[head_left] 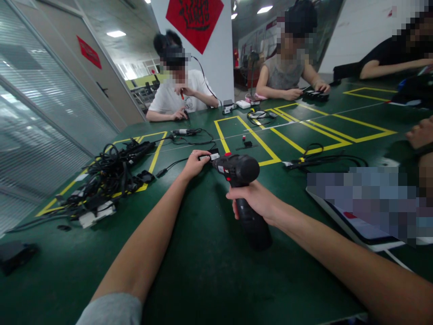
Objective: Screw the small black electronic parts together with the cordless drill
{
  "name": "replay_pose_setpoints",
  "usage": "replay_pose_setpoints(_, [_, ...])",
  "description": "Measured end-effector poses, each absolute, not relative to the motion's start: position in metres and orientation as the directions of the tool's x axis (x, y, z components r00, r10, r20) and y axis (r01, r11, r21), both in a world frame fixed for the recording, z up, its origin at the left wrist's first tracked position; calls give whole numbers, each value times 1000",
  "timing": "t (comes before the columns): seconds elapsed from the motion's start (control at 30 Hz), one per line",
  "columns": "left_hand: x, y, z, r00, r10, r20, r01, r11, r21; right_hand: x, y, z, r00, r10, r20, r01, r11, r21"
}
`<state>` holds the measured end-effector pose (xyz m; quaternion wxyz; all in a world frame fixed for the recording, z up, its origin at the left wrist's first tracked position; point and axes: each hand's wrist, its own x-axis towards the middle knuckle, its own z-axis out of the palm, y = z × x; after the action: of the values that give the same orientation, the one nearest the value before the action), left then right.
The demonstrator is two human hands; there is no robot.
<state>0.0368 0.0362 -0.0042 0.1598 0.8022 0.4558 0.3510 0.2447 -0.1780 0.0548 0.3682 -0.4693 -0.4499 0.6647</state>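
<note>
My right hand (255, 198) is wrapped round the handle of a black cordless drill (241, 169) with red accents. The drill's front end points away from me and left, at a small black power adapter (214, 155) with a white label. Whether the bit touches the adapter, I cannot tell. My left hand (197, 162) grips the near left side of that adapter against the table, fingers closed on it. A black cable with a connector (161, 173) runs leftward from beside my left hand.
A heap of black cables and adapters (111, 171) lies to the left. On the right are a tablet (352, 221), partly blurred, and coiled cables (324, 160). Small black parts (248, 144) lie beyond the drill. Several people sit round the green table (203, 271), marked with yellow tape.
</note>
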Motion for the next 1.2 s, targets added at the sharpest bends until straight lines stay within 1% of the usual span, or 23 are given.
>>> replay_pose_setpoints(0.7, [36,38,-6,340,847,409,612,-530,587,246,-178,56,-290,910,-295,-46,-321,-946])
replay_pose_setpoints(1.2, [36,36,-4,343,848,404,621,-527,580,246,-178,56,-292,908,-299,-64,-331,-942])
